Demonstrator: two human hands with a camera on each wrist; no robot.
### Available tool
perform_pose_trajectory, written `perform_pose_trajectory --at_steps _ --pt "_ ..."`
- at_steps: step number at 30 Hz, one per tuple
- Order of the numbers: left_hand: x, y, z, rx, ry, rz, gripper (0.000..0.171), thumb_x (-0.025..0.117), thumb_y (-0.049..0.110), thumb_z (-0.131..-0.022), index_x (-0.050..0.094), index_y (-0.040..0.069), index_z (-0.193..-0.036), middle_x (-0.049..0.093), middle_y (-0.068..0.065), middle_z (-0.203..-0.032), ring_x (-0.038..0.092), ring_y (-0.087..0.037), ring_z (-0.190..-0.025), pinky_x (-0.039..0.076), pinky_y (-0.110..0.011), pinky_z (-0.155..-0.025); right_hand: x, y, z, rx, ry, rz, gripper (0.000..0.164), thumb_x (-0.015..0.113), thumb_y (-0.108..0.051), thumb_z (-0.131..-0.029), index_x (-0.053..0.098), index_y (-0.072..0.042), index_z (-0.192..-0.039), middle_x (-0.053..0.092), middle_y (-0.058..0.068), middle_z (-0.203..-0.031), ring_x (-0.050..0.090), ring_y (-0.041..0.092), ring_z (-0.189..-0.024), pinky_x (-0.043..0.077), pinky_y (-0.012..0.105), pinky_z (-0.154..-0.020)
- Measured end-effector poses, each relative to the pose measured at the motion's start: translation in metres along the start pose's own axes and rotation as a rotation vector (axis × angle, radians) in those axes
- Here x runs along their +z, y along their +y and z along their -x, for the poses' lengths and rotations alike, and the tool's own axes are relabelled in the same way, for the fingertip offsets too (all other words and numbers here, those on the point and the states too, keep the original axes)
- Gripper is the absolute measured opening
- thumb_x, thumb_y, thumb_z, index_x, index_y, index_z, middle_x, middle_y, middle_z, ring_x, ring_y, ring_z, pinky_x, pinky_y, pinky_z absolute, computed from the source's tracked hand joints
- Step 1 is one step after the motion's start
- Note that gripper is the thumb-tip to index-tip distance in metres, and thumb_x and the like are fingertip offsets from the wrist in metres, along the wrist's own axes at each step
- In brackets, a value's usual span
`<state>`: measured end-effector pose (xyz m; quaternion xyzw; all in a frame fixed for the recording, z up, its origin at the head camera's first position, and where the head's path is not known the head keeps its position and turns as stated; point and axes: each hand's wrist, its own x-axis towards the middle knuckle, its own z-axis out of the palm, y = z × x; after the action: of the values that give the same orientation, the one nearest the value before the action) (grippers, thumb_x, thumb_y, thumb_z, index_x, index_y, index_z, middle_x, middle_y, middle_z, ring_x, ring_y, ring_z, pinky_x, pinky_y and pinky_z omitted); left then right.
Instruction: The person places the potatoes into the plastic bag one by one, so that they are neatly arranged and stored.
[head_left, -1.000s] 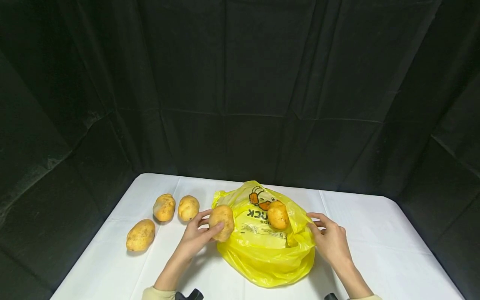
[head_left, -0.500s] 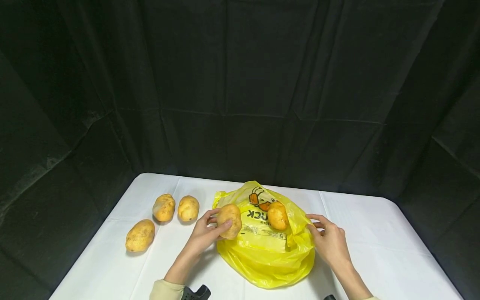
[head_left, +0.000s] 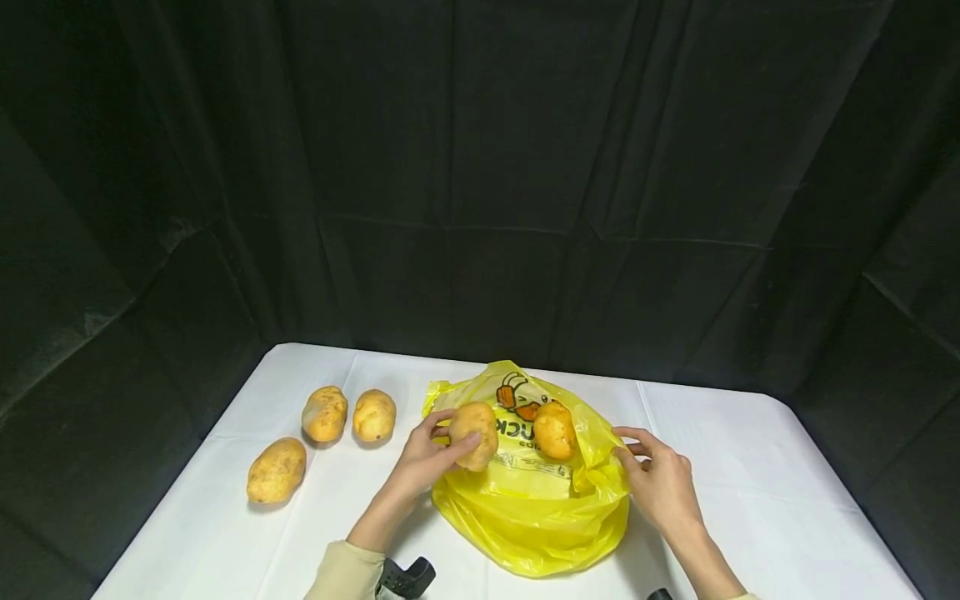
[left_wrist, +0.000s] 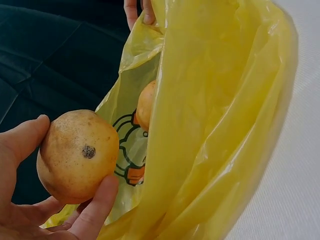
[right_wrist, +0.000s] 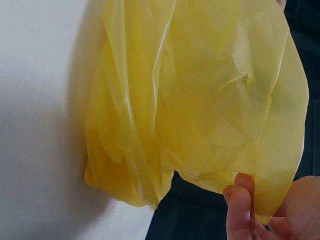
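Observation:
A yellow plastic bag with a printed cartoon duck lies open-mouthed on the table. One potato rests inside it, partly hidden by the bag's side in the left wrist view. My left hand holds another potato between thumb and fingers, over the left part of the bag's mouth. A dark spot marks that potato in the left wrist view. At the bag's right edge, my right hand pinches the plastic between thumb and fingers.
To the left on the white-covered table lie three more potatoes: one nearer, one at the back and one beside it. A black curtain stands behind and at both sides.
My left hand has carried its potato rightward, from the bag's left edge to over its mouth. The right hand keeps its pinch on the bag in the same place.

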<state>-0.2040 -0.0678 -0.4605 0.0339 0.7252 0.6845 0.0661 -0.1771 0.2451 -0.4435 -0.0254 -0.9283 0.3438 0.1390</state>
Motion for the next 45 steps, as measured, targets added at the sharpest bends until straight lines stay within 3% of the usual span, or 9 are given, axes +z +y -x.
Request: perform_pose_trajectory --at_steps 9,19,28,45 --pt "0.01 -0.007 -0.009 -0.007 0.01 -0.062 0.075 0.077 0.038 -0.084 0.044 -0.001 -0.139 0.054 -0.02 -0.122 0.056 -0.024 -0.094 0.052 -0.031 -0.073 -0.001 0.0 0.0 -0.004 0.0 -0.001 0.026 0.064 -0.008 -0.094 0.067 -0.007 -0.12 0.07 0.021 -0.101 0.065 0.022 -0.071 0.049 0.025 -0.055" --pt "0.02 -0.009 -0.015 -0.024 0.018 -0.101 0.074 0.077 0.036 -0.085 0.043 0.0 -0.14 0.053 -0.019 -0.122 0.057 -0.024 -0.095 0.052 -0.035 -0.077 0.0 0.002 0.0 0.008 -0.002 0.008 0.027 0.064 -0.008 -0.093 0.067 -0.008 -0.12 0.071 0.02 -0.101 0.065 0.022 -0.071 0.05 0.027 -0.058" --pt "0.029 -0.009 -0.025 0.003 0.027 -0.173 0.073 0.078 0.038 -0.083 0.047 0.001 -0.137 0.057 -0.018 -0.119 0.058 -0.026 -0.098 0.052 -0.038 -0.08 -0.003 0.001 0.0 0.006 -0.002 -0.011 0.027 0.064 -0.008 -0.094 0.067 -0.008 -0.12 0.07 0.02 -0.102 0.066 0.022 -0.072 0.05 0.026 -0.056" --pt "0.04 -0.012 -0.043 0.015 0.06 -0.211 0.072 0.077 0.04 -0.084 0.048 0.002 -0.138 0.057 -0.018 -0.121 0.058 -0.029 -0.102 0.051 -0.039 -0.081 -0.002 0.003 0.0 -0.016 0.01 -0.004 0.027 0.065 -0.007 -0.093 0.068 -0.007 -0.119 0.071 0.021 -0.101 0.069 0.027 -0.075 0.051 0.027 -0.057"
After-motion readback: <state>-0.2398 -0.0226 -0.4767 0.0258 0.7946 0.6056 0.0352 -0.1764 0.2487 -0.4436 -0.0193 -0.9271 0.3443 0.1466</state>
